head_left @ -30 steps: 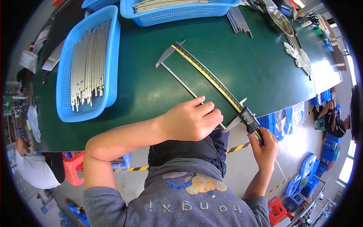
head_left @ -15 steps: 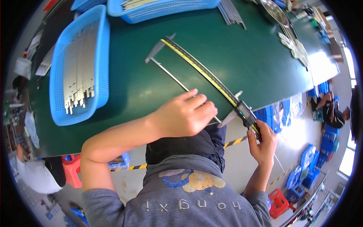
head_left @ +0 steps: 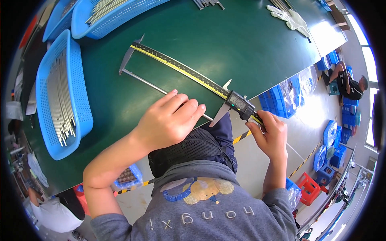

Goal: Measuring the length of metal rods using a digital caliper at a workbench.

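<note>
A long digital caliper (head_left: pixel 181 69) with a black and yellow scale lies slantwise over the green table, its display unit (head_left: pixel 240 105) toward me. My right hand (head_left: pixel 271 132) is closed around the near end of its beam, thumb pressed against it. Between the long jaws runs a thin metal rod (head_left: pixel 144 80). Its far end meets the far jaw (head_left: pixel 127 60), and its near end is at the sliding jaw (head_left: pixel 220 114). My left hand (head_left: pixel 171 118) pinches the rod near its middle, fingers covering part of it. The display is too small to read.
Left on the green table (head_left: pixel 108 116) stands a blue basket (head_left: pixel 87 116) of thin metal rods. Another blue basket (head_left: pixel 82 30) with rods is behind it. More rods (head_left: pixel 207 4) and white gloves (head_left: pixel 290 19) lie farther back. Blue crates (head_left: pixel 275 102) stand beyond the table's right edge.
The whole view has shifted, so the baskets, caliper and rod appear farther left. Both hands keep their grips, and the rod stays between the jaws.
</note>
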Demonstrator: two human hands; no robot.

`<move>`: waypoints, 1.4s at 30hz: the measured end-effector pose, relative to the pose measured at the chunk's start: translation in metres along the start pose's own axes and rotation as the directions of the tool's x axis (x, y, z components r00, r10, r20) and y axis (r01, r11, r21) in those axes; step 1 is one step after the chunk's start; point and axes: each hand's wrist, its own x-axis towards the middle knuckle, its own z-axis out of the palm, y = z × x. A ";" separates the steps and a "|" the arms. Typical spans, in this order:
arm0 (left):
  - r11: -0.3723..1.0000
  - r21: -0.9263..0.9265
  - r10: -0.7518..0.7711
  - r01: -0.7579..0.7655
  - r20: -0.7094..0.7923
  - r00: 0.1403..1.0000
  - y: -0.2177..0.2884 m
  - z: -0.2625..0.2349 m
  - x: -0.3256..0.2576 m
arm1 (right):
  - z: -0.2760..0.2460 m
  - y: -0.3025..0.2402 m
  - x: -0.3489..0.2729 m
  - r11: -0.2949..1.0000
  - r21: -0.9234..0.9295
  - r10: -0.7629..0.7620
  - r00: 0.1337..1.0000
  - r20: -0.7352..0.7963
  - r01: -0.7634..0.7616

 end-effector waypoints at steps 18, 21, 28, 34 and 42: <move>0.998 -0.035 0.052 -0.049 0.083 0.995 -0.010 -0.006 -0.005 | 0.011 -0.002 -0.004 0.998 -0.034 0.057 0.998 0.007 -0.056; 0.998 -0.031 0.059 -0.057 0.072 0.996 -0.012 -0.003 -0.002 | 0.008 -0.003 0.000 0.996 -0.027 0.085 0.996 0.022 -0.084; 0.999 -0.053 -0.011 0.014 0.062 0.998 -0.015 -0.011 0.000 | 0.003 -0.003 0.008 0.998 -0.061 0.024 0.999 0.035 -0.022; 0.997 0.028 0.076 -0.073 -0.153 0.985 -0.031 -0.043 0.023 | 0.003 0.003 0.025 0.998 -0.039 -0.049 0.999 0.016 0.050; 0.979 0.139 -0.081 0.152 -0.417 0.905 -0.161 -0.057 0.123 | 0.000 0.010 0.044 0.997 -0.018 -0.076 0.997 0.014 0.077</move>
